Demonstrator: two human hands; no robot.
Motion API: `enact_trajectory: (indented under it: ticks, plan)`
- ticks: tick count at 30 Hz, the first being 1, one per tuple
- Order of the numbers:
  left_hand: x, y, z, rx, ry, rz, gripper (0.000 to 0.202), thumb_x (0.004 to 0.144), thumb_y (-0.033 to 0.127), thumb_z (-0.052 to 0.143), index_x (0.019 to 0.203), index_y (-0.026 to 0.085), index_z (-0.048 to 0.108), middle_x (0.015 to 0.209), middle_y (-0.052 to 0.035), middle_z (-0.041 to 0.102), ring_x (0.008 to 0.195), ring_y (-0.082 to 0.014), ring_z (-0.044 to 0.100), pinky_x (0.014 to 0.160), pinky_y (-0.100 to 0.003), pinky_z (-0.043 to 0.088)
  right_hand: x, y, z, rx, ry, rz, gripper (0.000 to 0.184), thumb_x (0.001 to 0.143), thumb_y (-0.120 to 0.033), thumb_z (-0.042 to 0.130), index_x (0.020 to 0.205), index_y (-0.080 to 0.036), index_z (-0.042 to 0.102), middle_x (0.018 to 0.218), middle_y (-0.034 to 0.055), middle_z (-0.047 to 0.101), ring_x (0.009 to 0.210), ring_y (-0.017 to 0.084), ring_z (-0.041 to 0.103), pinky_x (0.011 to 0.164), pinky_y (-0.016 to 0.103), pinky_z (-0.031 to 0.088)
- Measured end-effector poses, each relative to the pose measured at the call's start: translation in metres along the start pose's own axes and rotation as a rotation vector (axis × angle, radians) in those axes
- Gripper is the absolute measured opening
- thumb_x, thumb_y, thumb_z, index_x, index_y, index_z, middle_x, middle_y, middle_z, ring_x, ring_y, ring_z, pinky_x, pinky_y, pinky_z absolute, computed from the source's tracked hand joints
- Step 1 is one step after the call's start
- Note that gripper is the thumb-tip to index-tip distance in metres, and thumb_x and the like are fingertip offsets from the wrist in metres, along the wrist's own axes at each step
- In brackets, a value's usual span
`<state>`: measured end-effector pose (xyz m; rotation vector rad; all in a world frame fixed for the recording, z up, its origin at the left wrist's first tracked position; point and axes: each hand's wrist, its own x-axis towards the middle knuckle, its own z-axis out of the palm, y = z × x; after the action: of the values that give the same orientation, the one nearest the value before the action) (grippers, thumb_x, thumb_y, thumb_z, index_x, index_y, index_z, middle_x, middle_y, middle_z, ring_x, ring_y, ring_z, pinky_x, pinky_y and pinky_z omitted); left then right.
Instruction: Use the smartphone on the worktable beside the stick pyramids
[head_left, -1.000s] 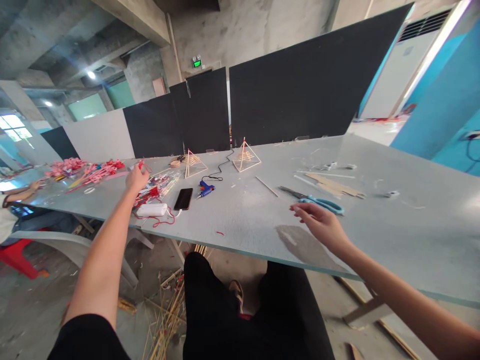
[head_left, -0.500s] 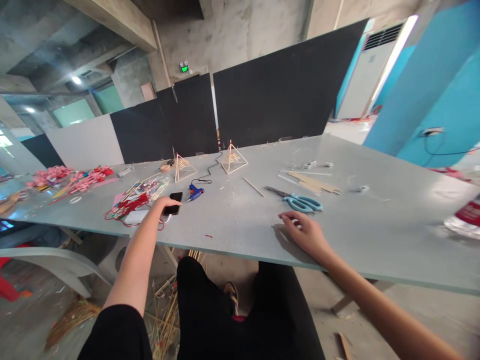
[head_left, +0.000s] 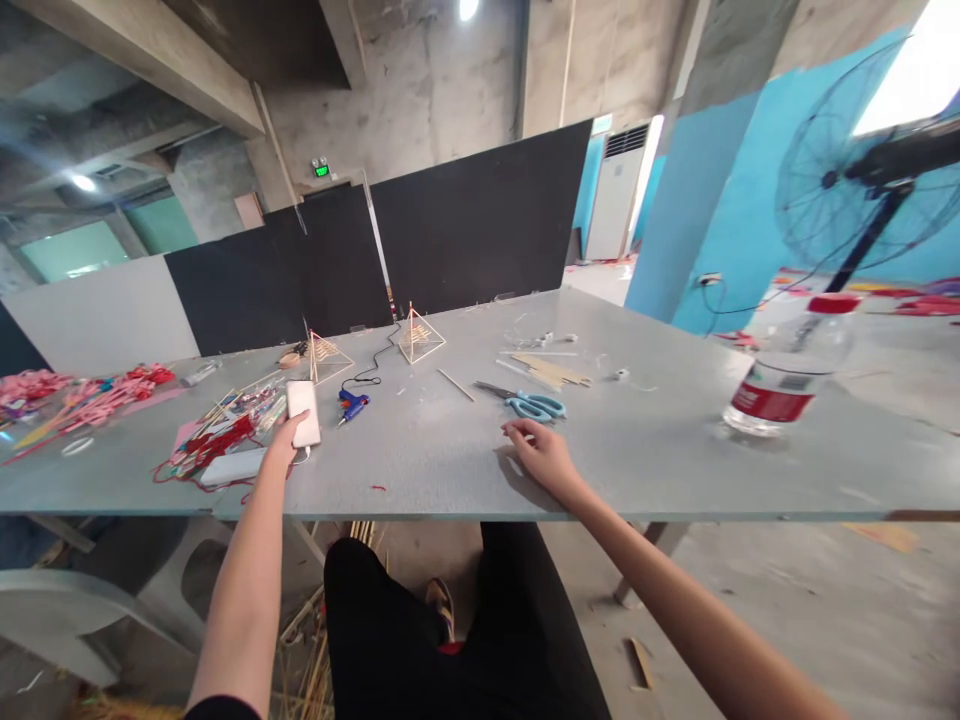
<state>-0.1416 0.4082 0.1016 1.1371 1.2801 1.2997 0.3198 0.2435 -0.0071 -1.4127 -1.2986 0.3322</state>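
Observation:
My left hand (head_left: 283, 440) grips a phone (head_left: 304, 415) by its lower part, its face bright white. A white cable runs from the phone's bottom end. Beside that hand a white power bank (head_left: 232, 466) lies on the table. My right hand (head_left: 541, 455) rests on the tabletop with its fingers loosely bent and nothing in them. Just beyond its fingertips are blue-handled scissors (head_left: 536, 405). Between the hands lie a blue glue gun (head_left: 352, 404) and a thin stick (head_left: 456, 385). Two stick pyramid frames, a left one (head_left: 327, 358) and a right one (head_left: 420, 337), stand farther back.
Red yarn and packets (head_left: 225, 435) are heaped left of the phone, with pink ribbon pieces (head_left: 135, 395) farther left. Flat wooden strips (head_left: 551, 370) lie behind the scissors. A water bottle (head_left: 780, 385) stands at the right, before a fan (head_left: 877, 180). Black panels (head_left: 480, 220) border the back.
The phone's face has gone from black to white, and the phone looks raised more upright in my left hand. My view has turned right, bringing the bottle and fan in. My right hand stays by the scissors.

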Motion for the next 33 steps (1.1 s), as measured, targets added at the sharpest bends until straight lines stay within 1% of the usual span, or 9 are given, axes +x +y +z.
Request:
enact_trajectory:
  ticks: [2,5,10,15,19,24,28,31,33]
  plan:
    - [0.002,-0.010,-0.009,-0.143,0.001,0.013,0.032,0.086,0.025,0.070,0.116,0.018,0.065,0.085,-0.0069,0.075,0.075,-0.0234,0.075,0.070,-0.039,0.064,0.000,-0.005,0.000,0.012,-0.002,0.010,0.034,0.090,-0.048,0.050,0.094,-0.022,0.071,0.102,0.0092,0.077,0.083,0.025,0.068,0.079,0.039,0.051]
    - [0.004,-0.024,-0.023,-0.307,-0.017,0.000,0.024,0.088,0.020,0.061,0.111,0.016,0.067,0.090,-0.0092,0.076,0.081,-0.0243,0.076,0.077,-0.042,0.065,-0.001,-0.011,0.001,0.022,0.002,0.020,0.036,0.087,-0.050,0.050,0.092,-0.021,0.071,0.099,0.0098,0.077,0.084,0.026,0.068,0.078,0.039,0.051]
    - [0.007,-0.037,-0.038,-0.439,-0.101,-0.059,0.022,0.083,0.017,0.065,0.104,0.012,0.071,0.083,-0.0109,0.076,0.079,-0.0274,0.077,0.076,-0.043,0.066,-0.003,-0.012,0.000,0.003,0.005,0.080,0.040,0.085,-0.054,0.051,0.094,-0.021,0.072,0.100,0.0103,0.077,0.081,0.026,0.068,0.078,0.039,0.050]
    - [0.005,-0.042,-0.040,-0.522,-0.188,-0.042,0.031,0.081,0.019,0.067,0.111,0.011,0.070,0.087,-0.0105,0.077,0.074,-0.0248,0.076,0.072,-0.039,0.065,-0.002,-0.012,-0.002,-0.022,-0.008,0.093,0.042,0.082,-0.055,0.051,0.092,-0.020,0.072,0.099,0.0111,0.077,0.090,0.028,0.069,0.084,0.040,0.050]
    - [-0.002,-0.042,-0.040,-0.553,-0.256,-0.036,0.041,0.076,0.017,0.065,0.116,0.010,0.069,0.089,-0.0126,0.078,0.072,-0.0275,0.076,0.063,-0.038,0.064,-0.003,-0.018,-0.002,-0.026,-0.015,0.102,0.044,0.079,-0.056,0.051,0.090,-0.020,0.073,0.093,0.0117,0.077,0.089,0.029,0.070,0.085,0.041,0.051]
    - [-0.007,-0.043,-0.038,-0.587,-0.303,-0.017,0.052,0.070,0.013,0.063,0.122,0.012,0.065,0.100,-0.0120,0.078,0.081,-0.0273,0.076,0.070,-0.040,0.064,-0.005,-0.019,-0.002,0.004,-0.021,0.130,0.043,0.077,-0.057,0.055,0.090,-0.020,0.073,0.093,0.0127,0.077,0.085,0.029,0.071,0.077,0.038,0.053]
    - [-0.006,-0.050,-0.040,-0.581,-0.365,-0.026,0.057,0.068,0.014,0.063,0.125,0.010,0.064,0.099,-0.0151,0.078,0.081,-0.0297,0.076,0.070,-0.042,0.064,-0.003,-0.005,-0.002,0.004,-0.054,0.152,0.044,0.078,-0.056,0.056,0.095,-0.019,0.074,0.093,0.0117,0.077,0.082,0.028,0.071,0.073,0.037,0.052]
    - [-0.003,-0.054,-0.042,-0.590,-0.407,-0.024,0.058,0.072,0.020,0.062,0.128,0.009,0.063,0.104,-0.0176,0.077,0.086,-0.0314,0.077,0.072,-0.043,0.064,0.000,0.008,-0.002,-0.019,-0.074,0.171,0.047,0.080,-0.057,0.055,0.099,-0.019,0.075,0.096,0.0107,0.077,0.082,0.027,0.071,0.069,0.035,0.050]
    - [-0.002,-0.054,-0.044,-0.625,-0.433,-0.012,0.056,0.078,0.032,0.061,0.131,0.012,0.062,0.112,-0.0177,0.076,0.093,-0.0320,0.076,0.076,-0.044,0.063,0.000,0.012,-0.001,-0.027,-0.073,0.164,0.047,0.081,-0.056,0.054,0.100,-0.019,0.075,0.096,0.0100,0.077,0.082,0.026,0.071,0.069,0.035,0.050]
